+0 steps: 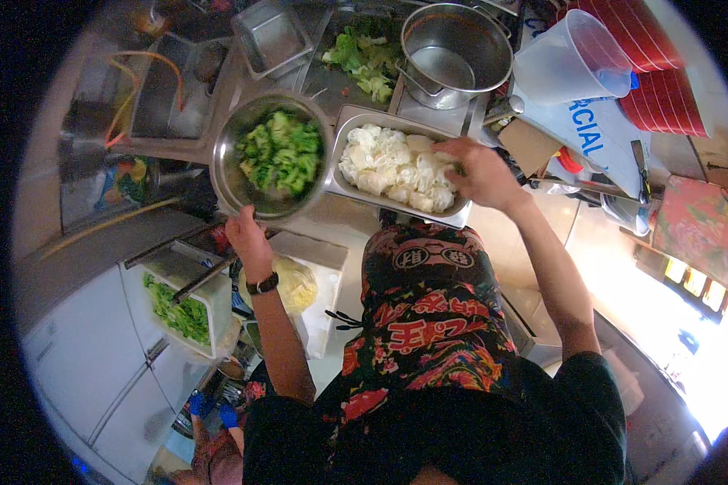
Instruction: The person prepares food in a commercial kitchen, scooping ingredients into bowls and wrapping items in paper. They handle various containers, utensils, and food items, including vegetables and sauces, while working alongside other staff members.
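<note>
A round stainless steel bowl (225, 193) holds green broccoli florets (282, 151). My left hand (249, 239), with a dark watch on the wrist, grips the bowl's near rim. Right beside it sits a rectangular steel pan (394, 209) filled with white, soft-looking food pieces (394, 163). My right hand (482, 173) reaches over the pan's right end, its fingers bent down at the white pieces. Whether those fingers pinch anything is hidden.
Behind stand a deep steel pot (446, 66), green vegetable trimmings (367, 66) and a square steel pan (273, 39). A translucent plastic container (570, 63) is at right. Lower left are a bin of chopped greens (179, 309), a bagged yellow item (294, 288) and another person's blue-gloved hands (212, 409).
</note>
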Tool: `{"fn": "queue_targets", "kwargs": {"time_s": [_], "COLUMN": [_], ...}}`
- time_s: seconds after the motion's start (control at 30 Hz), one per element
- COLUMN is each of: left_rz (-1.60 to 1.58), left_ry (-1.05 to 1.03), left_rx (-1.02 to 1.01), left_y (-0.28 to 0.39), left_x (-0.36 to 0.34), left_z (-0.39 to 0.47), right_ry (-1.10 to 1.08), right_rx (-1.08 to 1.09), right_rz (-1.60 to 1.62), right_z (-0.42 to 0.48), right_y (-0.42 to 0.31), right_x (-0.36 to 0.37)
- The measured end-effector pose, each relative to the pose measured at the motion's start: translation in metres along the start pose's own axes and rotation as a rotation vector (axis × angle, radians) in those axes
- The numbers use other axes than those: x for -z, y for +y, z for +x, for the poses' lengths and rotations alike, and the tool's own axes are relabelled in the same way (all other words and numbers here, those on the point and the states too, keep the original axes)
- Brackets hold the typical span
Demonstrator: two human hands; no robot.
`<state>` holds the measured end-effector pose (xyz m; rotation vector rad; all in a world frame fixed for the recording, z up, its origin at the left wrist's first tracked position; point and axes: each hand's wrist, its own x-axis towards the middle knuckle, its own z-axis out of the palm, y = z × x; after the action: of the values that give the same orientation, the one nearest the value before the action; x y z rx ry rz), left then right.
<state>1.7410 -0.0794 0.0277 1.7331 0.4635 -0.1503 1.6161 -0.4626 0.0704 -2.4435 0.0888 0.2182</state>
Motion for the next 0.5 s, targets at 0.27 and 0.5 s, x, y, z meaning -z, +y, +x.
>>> {"fn": "queue_targets", "kwargs": {"time_s": [0.27,0.5], "left_rz": [1.302,-0.064], "left_ry": [-0.133,-0.111], "left_rx": [-0.735,0.041], "left_y": [-0.105,-0.149], "left_x": [-0.005,-0.043], "left_z": [0.071,0.076], "right_ry": [-0.29,-0.122], "right_rx": [-0.219,-0.173], "right_rz": [-0.669,-0.831], "right_z": [0.005,0.012], "right_y": [-0.021,-0.018], "right_x": [-0.047,-0.068]}}
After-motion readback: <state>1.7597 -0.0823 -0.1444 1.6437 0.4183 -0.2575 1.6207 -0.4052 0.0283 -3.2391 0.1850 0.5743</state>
